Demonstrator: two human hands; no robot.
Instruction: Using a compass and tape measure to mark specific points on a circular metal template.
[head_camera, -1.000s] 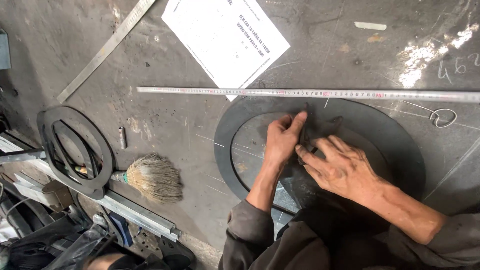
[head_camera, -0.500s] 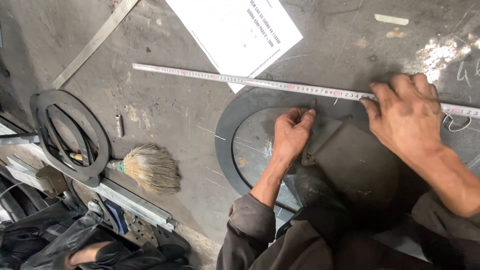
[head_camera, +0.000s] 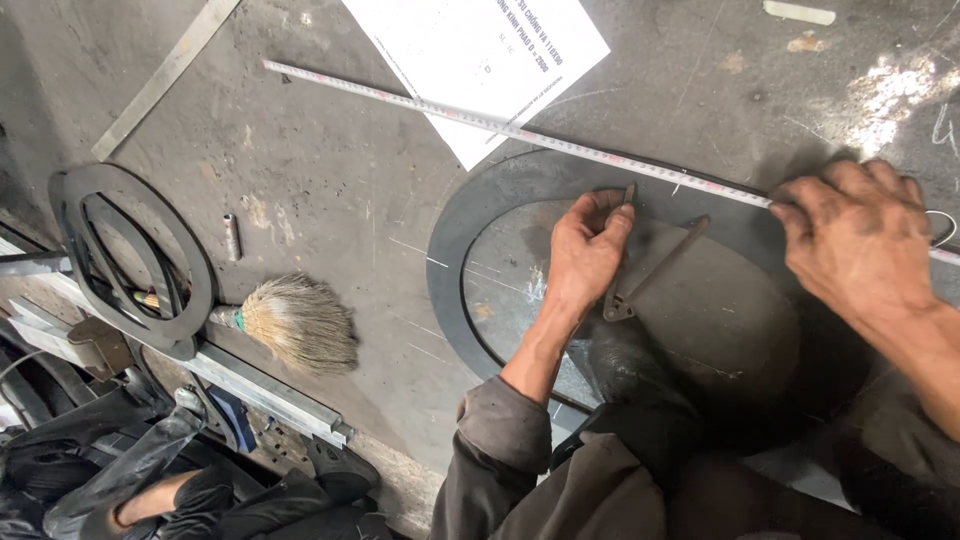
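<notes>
Head view: left hand (head_camera: 585, 250) fingers still gripping the dividers (head_camera: 640, 270), right hand (head_camera: 860, 240) unmoved, fingers pressing the tape measure (head_camera: 520, 130).

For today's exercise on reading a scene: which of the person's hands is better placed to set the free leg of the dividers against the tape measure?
Probably the left hand: its fingers already pinch the dividers, whose upper leg tip lies just below the tape measure. The right hand presses on the tape.
</notes>
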